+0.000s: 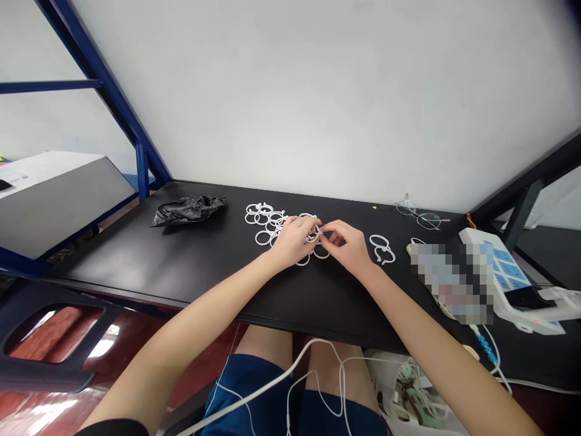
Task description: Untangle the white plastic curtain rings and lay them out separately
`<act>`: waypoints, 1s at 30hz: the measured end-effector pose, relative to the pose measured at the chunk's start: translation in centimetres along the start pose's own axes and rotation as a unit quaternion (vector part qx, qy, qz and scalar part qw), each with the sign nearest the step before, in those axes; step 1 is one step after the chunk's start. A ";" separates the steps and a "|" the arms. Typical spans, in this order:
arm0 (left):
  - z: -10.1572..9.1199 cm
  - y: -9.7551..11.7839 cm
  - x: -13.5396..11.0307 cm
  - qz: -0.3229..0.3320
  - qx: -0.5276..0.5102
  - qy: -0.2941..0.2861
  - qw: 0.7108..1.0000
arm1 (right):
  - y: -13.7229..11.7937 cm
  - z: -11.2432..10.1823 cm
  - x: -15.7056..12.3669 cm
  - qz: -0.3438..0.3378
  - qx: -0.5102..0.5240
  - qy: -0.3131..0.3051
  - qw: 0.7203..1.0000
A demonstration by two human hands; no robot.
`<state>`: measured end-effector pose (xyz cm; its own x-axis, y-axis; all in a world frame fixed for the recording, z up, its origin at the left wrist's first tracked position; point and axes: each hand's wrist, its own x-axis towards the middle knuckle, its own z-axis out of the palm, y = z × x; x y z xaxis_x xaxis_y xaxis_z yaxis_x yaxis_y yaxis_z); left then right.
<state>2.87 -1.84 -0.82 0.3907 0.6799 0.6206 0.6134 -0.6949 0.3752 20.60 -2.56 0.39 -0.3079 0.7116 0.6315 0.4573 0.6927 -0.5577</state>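
Several white plastic rings (262,238) with small knobs, which look like curtain rings, lie in a loose pile on the black desk (190,260). Over the pile's right side, my left hand (295,241) is closed on a white ring (313,235). Thumb and fingers of my right hand (345,242) pinch the right edge of that same ring. Part of the ring is hidden by my fingers. A small separate group of white rings (382,248) rests to the right of my right hand.
A crumpled black plastic bag (188,211) sits on the desk at left. Eyeglasses (420,215) lie at the back right, near a blurred phone-like object (447,284) and a white power strip (508,272). White cables (318,345) hang across my lap.
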 end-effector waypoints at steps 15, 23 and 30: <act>-0.1 -0.1 0.1 -0.010 -0.010 -0.010 1.000 | 0.2 0.1 0.0 -0.017 -0.004 0.005 1.000; -0.1 0.0 0.1 -0.016 -0.003 -0.013 1.000 | 0.2 0.2 -0.1 0.000 0.001 0.000 1.000; -0.2 0.3 0.1 -0.011 -0.005 -0.009 1.000 | 0.4 0.2 -0.1 -0.003 0.022 0.002 1.000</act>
<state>2.91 -2.02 -0.52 0.3890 0.6987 0.6004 0.6148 -0.6822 0.3957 20.61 -2.33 -0.03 -0.3073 0.7071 0.6369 0.4190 0.7014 -0.5765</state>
